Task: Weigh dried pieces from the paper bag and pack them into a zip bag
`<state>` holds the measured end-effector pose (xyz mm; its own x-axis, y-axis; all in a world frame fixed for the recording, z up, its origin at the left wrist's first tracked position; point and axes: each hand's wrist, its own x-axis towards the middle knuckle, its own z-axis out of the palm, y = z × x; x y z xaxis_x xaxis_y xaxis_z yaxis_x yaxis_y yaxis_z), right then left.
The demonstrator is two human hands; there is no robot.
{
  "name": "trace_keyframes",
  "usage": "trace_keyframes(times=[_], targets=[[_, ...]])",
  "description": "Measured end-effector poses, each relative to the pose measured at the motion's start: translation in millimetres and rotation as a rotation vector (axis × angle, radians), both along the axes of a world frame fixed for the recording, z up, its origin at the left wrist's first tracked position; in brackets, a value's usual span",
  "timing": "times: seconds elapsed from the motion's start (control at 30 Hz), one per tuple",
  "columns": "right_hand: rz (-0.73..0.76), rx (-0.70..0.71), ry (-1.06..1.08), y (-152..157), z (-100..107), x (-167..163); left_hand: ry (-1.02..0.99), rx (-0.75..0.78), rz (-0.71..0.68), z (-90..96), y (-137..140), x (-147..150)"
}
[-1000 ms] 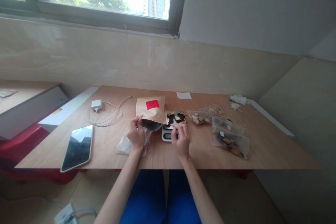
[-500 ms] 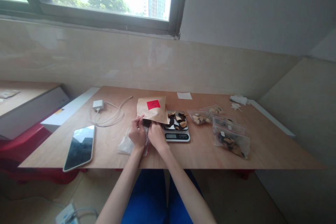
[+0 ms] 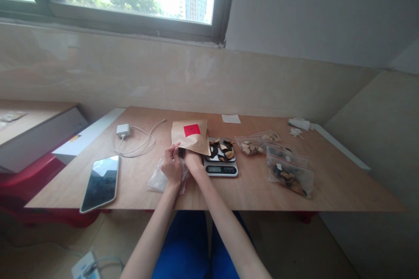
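A brown kraft-paper bag [image 3: 191,136], flat and creased with a red square label on its face, is propped at the middle of the wooden bench [image 3: 327,183], leaning against the left edge of a small digital kitchen scale [image 3: 220,160]. Its lower mouth is pinched at the left by the left hand [image 3: 171,167], thumb and fingers closed on the paper edge. The right hand [image 3: 193,160] is tucked in under the bag's opening; whether it is grasping anything cannot be told, since its fingers are hidden by the paper. Beneath the left hand a crumpled clear plastic zip bag [image 3: 159,179] is pressed flat on the bench.

On the scale's platform a loose heap of dark and tan dried slices [image 3: 221,148] is seen, irregular and curled. To the right, several clear zip bags of dried pieces [image 3: 290,175] are lying on the bench, well apart from the hands. Off to the left, a glossy dark tablet [image 3: 101,177] is lying flat near the front edge, and behind it a white square charger [image 3: 123,130] with a looped cable is resting.
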<state>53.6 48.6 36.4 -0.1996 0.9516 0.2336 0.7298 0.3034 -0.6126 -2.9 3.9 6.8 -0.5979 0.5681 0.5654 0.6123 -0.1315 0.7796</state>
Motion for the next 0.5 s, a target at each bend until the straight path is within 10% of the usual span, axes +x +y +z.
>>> trace_keyframes(times=[0.5], targets=[[-0.017, 0.093, 0.036, -18, -35, 9, 0.009, 0.0, -0.007, -0.9, 0, 0]])
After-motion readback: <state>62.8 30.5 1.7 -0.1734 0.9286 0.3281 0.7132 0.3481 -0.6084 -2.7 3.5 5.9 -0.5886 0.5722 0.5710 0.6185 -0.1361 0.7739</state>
